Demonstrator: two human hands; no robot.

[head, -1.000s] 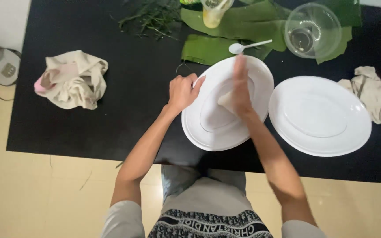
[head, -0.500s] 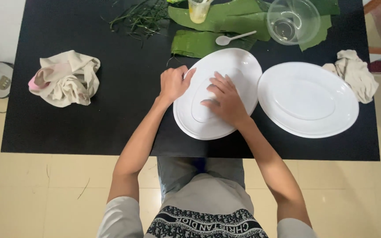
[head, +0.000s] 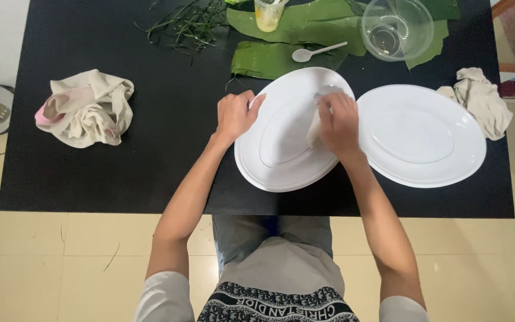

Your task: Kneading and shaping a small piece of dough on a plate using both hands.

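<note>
Near plate lies on the counter straight ahead, long axis slanting from near-left to far-right; left hand grips its left rim, right hand presses a cloth on its right side, hands apart.

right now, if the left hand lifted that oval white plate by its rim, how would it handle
The oval white plate looks rigid, so it would likely lift in one piece. Its glossy face suggests slipperiness. It lies wide and shallow on the black table, gripped at one edge by the left hand, so it could tilt.
</note>
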